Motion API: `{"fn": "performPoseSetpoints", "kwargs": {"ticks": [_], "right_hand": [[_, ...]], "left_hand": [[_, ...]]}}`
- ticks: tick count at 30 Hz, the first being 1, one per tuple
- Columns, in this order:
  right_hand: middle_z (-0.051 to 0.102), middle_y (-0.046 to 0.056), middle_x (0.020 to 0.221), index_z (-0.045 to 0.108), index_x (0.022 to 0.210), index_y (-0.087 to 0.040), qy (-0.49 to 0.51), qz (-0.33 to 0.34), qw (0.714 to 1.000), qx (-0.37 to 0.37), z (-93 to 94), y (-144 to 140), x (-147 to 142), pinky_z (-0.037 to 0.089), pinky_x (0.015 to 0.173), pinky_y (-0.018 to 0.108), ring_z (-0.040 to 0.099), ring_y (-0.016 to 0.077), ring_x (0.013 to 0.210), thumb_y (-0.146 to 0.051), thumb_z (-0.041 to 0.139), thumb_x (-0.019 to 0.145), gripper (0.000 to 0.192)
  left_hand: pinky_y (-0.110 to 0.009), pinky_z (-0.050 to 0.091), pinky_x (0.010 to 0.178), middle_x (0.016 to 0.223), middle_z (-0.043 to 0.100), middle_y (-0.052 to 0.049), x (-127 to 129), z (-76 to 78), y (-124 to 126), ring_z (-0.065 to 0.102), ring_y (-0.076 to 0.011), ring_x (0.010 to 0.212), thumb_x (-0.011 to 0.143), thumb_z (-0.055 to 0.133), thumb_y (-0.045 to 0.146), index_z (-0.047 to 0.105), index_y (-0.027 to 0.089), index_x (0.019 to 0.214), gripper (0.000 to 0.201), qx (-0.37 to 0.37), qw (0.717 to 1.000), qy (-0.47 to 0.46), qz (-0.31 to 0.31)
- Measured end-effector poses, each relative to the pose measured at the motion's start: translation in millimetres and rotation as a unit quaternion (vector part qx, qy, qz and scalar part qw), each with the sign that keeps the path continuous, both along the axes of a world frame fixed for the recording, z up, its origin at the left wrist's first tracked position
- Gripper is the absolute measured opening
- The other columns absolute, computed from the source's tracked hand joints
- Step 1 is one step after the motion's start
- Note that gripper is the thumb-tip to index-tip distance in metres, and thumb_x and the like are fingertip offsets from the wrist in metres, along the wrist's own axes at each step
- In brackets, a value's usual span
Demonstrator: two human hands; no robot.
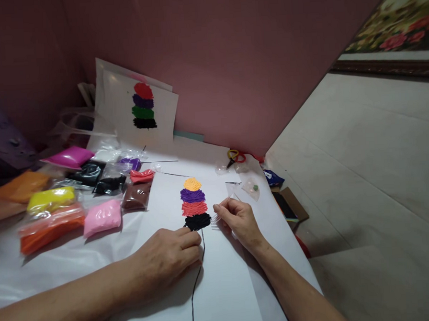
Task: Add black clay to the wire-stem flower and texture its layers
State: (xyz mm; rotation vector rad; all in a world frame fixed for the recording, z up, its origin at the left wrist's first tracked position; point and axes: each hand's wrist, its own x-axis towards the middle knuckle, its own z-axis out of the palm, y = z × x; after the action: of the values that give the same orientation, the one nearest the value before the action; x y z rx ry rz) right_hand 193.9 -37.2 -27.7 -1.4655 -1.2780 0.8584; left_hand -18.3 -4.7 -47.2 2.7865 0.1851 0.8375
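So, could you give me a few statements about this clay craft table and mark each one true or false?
1. The clay stack on the white sheet has orange on top. True.
2. The right hand holds scissors. False: it holds a clear plastic fork; the scissors lie by the wall.
3. The left hand rests beside the black thread. True.
4. The clay packets lie right of the stack. False: left.

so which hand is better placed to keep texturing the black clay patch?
Right, probably. The right hand holds a clear plastic fork with its tines at the black clay patch. The left hand rests beside the thin black strand below it.
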Motion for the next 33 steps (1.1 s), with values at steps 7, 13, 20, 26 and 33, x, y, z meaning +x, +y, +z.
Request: {"fn": "performPoseSetpoints", "kwargs": {"ticks": [7,13,20,26,33], "right_hand": [[0.055,-0.002,0.056,0.061,0.061,-0.017,-0.034,0.015,0.999,0.03,-1.8,-3.8,-2.9,0.033,0.044,0.024,0.043,0.0096,0.046,-0.037,0.068,0.082,0.03],[0.057,-0.001,0.058,0.062,0.063,-0.016,-0.033,0.02,0.999,0.036,-5.0,-4.2,-4.6,0.034,0.044,0.023,0.045,0.01,0.048,-0.038,0.067,0.084,0.03],[0.058,0.0,0.059,0.064,0.065,-0.016,-0.039,0.028,0.998,0.035,-5.2,-4.7,-4.2,0.034,0.044,0.023,0.044,0.0097,0.048,-0.037,0.067,0.084,0.029],[0.059,0.001,0.06,0.063,0.063,-0.016,-0.042,0.038,0.998,0.041,-5.6,-4.8,-3.4,0.035,0.046,0.024,0.045,0.0103,0.05,-0.036,0.066,0.084,0.03],[0.058,0.0,0.059,0.063,0.063,-0.016,-0.047,0.044,0.997,0.048,-5.9,-5.9,-4.3,0.036,0.05,0.025,0.045,0.0108,0.053,-0.035,0.066,0.085,0.029]], "left_hand": [[-0.031,0.03,0.049,0.076,0.056,0.0,0.3,-4.1,0.6,0.046,-0.0158,0.062,0.097,0.041,0.01,0.052,0.019,0.075,0.026,0.0,1.0,0.003,0.006],[-0.031,0.029,0.049,0.076,0.056,0.0,0.5,-5.5,1.1,0.044,-0.0157,0.062,0.098,0.04,0.011,0.052,0.019,0.075,0.027,0.0,1.0,-0.009,0.002],[-0.032,0.028,0.049,0.077,0.056,0.0,-0.1,-5.2,0.9,0.045,-0.016,0.063,0.099,0.04,0.012,0.052,0.019,0.075,0.027,-0.005,1.0,-0.004,0.002],[-0.031,0.029,0.049,0.076,0.055,0.0,-0.6,-4.0,0.3,0.044,-0.0158,0.062,0.098,0.041,0.011,0.052,0.019,0.075,0.027,0.0,1.0,-0.001,-0.001],[-0.031,0.028,0.048,0.076,0.055,0.0,0.0,-3.5,1.5,0.044,-0.016,0.062,0.099,0.04,0.012,0.052,0.019,0.075,0.027,0.001,1.0,-0.006,0.004]]}}
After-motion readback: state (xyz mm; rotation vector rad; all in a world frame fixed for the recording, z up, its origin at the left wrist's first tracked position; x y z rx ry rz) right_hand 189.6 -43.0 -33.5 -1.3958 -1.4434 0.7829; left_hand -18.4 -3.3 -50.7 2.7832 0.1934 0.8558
